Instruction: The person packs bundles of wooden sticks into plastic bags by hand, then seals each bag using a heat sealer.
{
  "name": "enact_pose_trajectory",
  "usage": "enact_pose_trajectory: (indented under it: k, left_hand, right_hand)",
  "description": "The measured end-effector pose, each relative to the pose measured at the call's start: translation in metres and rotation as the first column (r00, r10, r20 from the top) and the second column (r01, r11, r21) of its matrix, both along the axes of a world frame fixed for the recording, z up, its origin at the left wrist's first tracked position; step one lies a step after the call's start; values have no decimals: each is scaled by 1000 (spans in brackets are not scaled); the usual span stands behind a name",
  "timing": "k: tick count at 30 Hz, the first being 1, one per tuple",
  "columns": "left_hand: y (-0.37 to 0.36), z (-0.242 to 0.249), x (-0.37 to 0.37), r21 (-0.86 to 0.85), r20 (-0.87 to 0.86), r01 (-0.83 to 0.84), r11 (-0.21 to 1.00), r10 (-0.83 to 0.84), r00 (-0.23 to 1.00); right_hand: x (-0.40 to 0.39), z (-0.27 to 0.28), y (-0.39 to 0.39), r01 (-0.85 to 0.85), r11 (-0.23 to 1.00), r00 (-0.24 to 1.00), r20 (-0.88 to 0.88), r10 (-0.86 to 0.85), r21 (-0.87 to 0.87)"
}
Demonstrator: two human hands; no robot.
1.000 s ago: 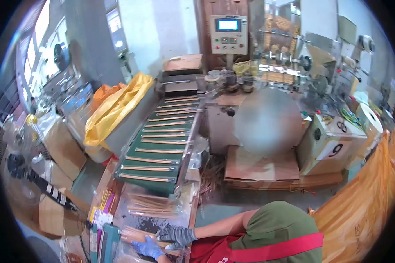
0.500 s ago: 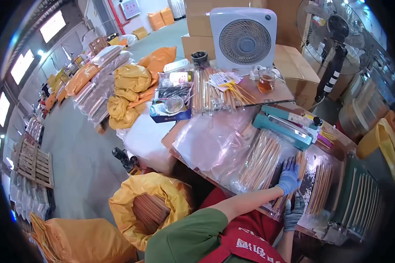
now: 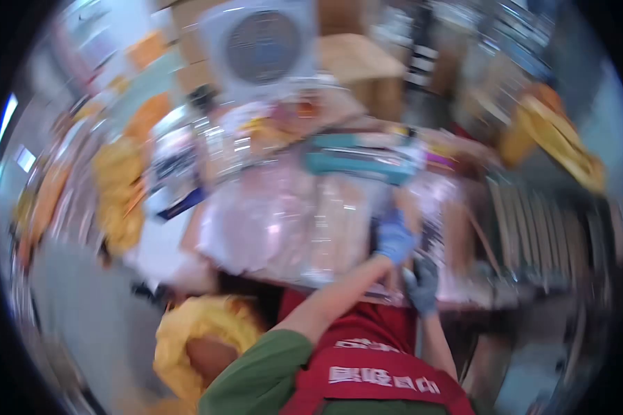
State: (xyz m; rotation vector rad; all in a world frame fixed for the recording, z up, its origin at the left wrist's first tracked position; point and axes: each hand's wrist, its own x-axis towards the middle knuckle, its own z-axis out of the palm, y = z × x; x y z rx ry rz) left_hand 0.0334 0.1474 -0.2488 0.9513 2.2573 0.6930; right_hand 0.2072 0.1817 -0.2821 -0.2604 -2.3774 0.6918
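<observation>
The view is smeared by motion. My left hand (image 3: 396,238), in a blue glove, lies over a narrow bundle of sticks (image 3: 408,207) on the table; its fingers are blurred. Close by on the right, nearer my body, my right hand (image 3: 422,283) in a grey glove is at the lower end of that bundle, its fingers too blurred to read. Left of them lie more sticks in clear plastic (image 3: 336,225). To the right is another group of sticks (image 3: 457,225). A teal box-like device (image 3: 356,162) lies beyond my hands.
A white box fan (image 3: 263,48) stands at the back, near cardboard boxes (image 3: 363,66). Clear plastic bags (image 3: 256,214) cover the table's left part. A dark green rack of sticks (image 3: 540,225) is at the right. An open yellow sack (image 3: 180,332) stands below the table's left side.
The head view has swung right, so the table and fan appear farther left and the image is blurred. Both hands remain beside the same narrow bundle.
</observation>
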Motion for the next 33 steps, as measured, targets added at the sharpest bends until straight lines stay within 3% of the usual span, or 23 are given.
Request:
enact_pose_trajectory:
  k: [1,2,4,7,15,16,17,19,20,21,22,24,26,33]
  left_hand:
    - [5,-49,13,323,-307,-104,941,208,929]
    - [13,-63,13,289,-406,-126,949,241,882]
    - [12,-57,14,388,-514,-88,917,295,806]
    - [11,-48,19,409,-472,-93,908,297,830]
    - [10,-58,13,385,-518,-76,920,283,807]
    - [9,-57,12,353,-460,-98,930,264,848]
    - [7,-37,18,461,-453,-37,887,270,849]
    - [10,-78,7,355,-548,-94,930,289,785]
    - [6,-56,15,373,-524,-61,926,265,809]
    - [8,-55,15,380,-489,-81,922,274,828]
    - [8,-57,14,443,-456,-66,894,289,842]
    - [8,-25,27,240,-404,-176,955,263,876]
    - [10,-57,10,298,-491,-122,947,262,831]
    - [10,-52,14,311,-483,-130,942,274,831]
  right_hand:
    - [7,1,-1,52,999,997,51,-52,4]
    - [6,2,0,81,997,993,85,-81,4]
    - [7,0,0,113,993,993,-47,-111,34]
    - [12,5,1,122,990,993,-11,-121,68]
    - [15,8,1,83,995,996,19,-82,-62]
    - [15,8,1,81,992,997,27,-78,-102]
    - [14,-2,2,75,992,997,1,-75,-98]
    - [12,-21,4,93,994,994,-47,-96,-57]
    - [18,-2,5,47,991,999,9,-46,-127]
    - [17,-7,4,60,995,994,-92,-67,-83]
    - [17,-13,4,68,995,994,-80,-75,-77]
    - [15,-20,4,98,995,985,-139,-99,-12]
    - [12,-30,4,111,993,987,-114,-114,-31]
    - [16,-18,4,100,993,993,-52,-104,-67]
